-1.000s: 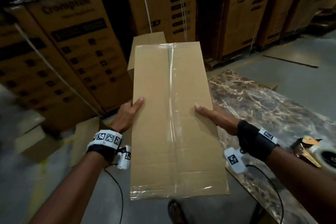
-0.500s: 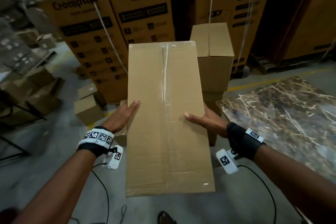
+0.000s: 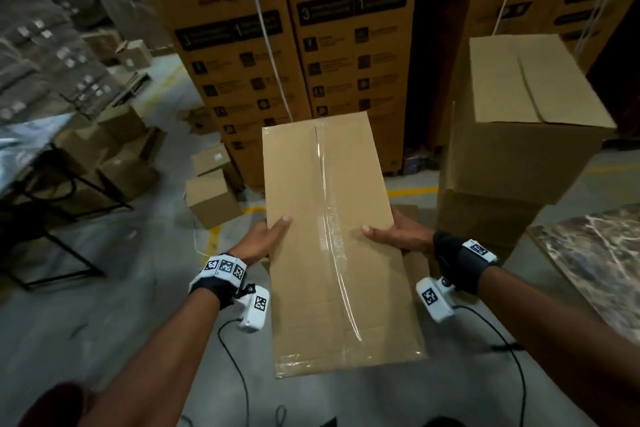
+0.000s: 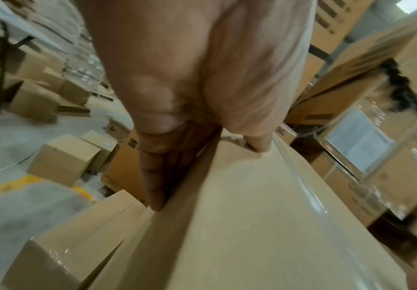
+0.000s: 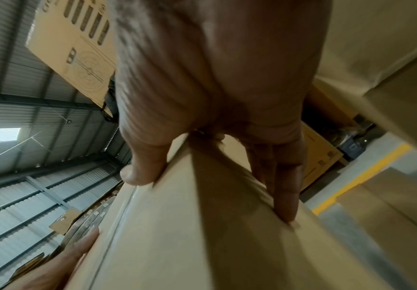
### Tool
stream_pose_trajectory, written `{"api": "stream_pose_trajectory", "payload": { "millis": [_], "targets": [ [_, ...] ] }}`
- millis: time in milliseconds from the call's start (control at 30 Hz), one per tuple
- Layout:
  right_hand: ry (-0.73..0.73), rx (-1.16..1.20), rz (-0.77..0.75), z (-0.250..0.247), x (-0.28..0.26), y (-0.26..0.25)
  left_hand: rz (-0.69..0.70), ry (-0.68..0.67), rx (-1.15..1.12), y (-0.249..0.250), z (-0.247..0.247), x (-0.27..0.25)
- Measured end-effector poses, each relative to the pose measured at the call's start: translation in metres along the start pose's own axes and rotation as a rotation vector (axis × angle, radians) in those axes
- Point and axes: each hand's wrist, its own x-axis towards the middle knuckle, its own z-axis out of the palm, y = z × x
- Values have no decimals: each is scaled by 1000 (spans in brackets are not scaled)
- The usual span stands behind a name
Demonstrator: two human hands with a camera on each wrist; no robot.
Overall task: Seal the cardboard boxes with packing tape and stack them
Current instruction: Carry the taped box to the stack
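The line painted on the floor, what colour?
Yellow line, clearest in the right wrist view.

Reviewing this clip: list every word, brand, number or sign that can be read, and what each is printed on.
"Crompto", cut off by strapping: left printed carton.
"Crompt", cut off at the frame edge: right printed carton.
"3" and "1": black label bands on both cartons.
Smaller print and icon rows: too blurred.
Held taped box: no print.

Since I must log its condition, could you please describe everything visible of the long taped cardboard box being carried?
The long plain brown cardboard box is shut, clear glossy packing tape running along its centre seam and folding over the near end. Held roughly level above the grey floor, the left hand and right hand grip its long sides, thumbs on top.
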Motion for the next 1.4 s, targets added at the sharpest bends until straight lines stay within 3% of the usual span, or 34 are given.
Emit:
{"api": "stream_pose_trajectory", "payload": {
  "millis": [233,433,633,833,967,1067,1400],
  "targets": [
    [47,-13,93,32,125,-9,-164,99,-183,-73,-65,104],
    [-2,-34,117,58,244,0,-267,137,-270,-71,-114,168],
    [-74,168,179,85,331,-9,-348,105,-300,-102,-158,241],
    [-39,272,283,105,408,25,-321,121,-376,-150,-181,304],
    [70,276,301,114,453,23,-334,131,-378,-188,-194,365],
    [139,296,307,118,497,49,-304,133,-347,-209,-200,418],
    [269,296,381,106,619,78,-299,-42,-252,-303,-196,600]
  ]
}}
